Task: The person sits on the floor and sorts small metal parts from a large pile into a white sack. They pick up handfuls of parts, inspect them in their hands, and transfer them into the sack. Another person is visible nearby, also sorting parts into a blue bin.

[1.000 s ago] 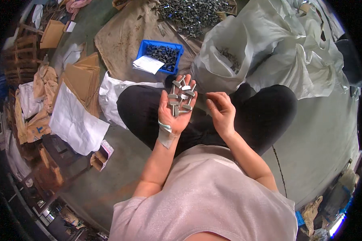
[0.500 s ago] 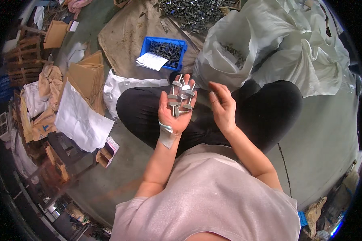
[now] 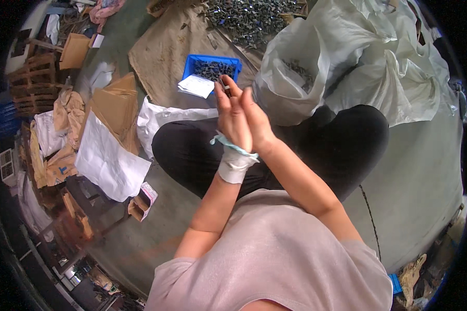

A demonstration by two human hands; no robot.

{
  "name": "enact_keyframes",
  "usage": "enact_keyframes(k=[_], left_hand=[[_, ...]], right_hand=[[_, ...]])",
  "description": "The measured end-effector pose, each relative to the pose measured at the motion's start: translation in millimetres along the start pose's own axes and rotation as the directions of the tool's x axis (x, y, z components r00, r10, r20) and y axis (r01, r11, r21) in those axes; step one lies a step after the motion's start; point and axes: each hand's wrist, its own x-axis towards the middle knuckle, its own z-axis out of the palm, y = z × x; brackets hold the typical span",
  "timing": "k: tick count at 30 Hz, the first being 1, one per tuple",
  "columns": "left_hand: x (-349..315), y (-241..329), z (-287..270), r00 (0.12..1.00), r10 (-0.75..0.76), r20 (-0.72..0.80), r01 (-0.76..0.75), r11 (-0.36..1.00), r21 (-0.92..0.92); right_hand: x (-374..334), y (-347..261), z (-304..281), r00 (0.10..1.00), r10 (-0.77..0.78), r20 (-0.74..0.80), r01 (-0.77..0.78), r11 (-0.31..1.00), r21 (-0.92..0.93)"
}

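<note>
My left hand [image 3: 234,123] and my right hand [image 3: 256,122] are pressed together, cupped over my crossed legs. Between them they enclose T-head bolts; only a glint of metal bolt [image 3: 227,88] shows near the fingertips, and the rest are hidden by my palms and fingers. White wrapping [image 3: 232,166] circles my left wrist. Just beyond my fingertips stands a blue plastic bin [image 3: 213,56] holding many small dark metal parts [image 3: 213,69]. A white paper sheet [image 3: 196,85] lies over its near left corner.
A large heap of metal parts [image 3: 244,23] covers the far end of the brown cloth [image 3: 158,62]. To the right stands an opened white sack [image 3: 280,98] with parts inside. Flattened cardboard [image 3: 117,106], white sheeting [image 3: 111,168] and a small box [image 3: 142,202] lie at the left.
My left palm lay face up with several T-head bolts showing; it has turned inward, and my right hand has come across to close against it. Both hands have moved slightly toward the bin.
</note>
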Motion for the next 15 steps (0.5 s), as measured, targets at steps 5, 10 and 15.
enact_keyframes(k=[5, 10, 15], left_hand=[[-2.5, 14.5, -6.3, 0.983, 0.161, 0.084, -0.165, 0.985, 0.041], [-17.9, 28.1, -38.0, 0.990, 0.140, -0.009, -0.138, 0.962, -0.236], [-18.6, 4.2, -51.4, 0.978, 0.206, 0.020, -0.203, 0.973, -0.114]], right_hand=[[5.0, -14.8, -17.8, 0.994, 0.033, 0.103, -0.096, 0.713, 0.694], [-0.9, -18.1, -35.3, 0.988, 0.052, 0.144, -0.152, 0.459, 0.875], [-5.9, -17.2, -40.7, 0.974, -0.003, 0.226, -0.210, 0.353, 0.912]])
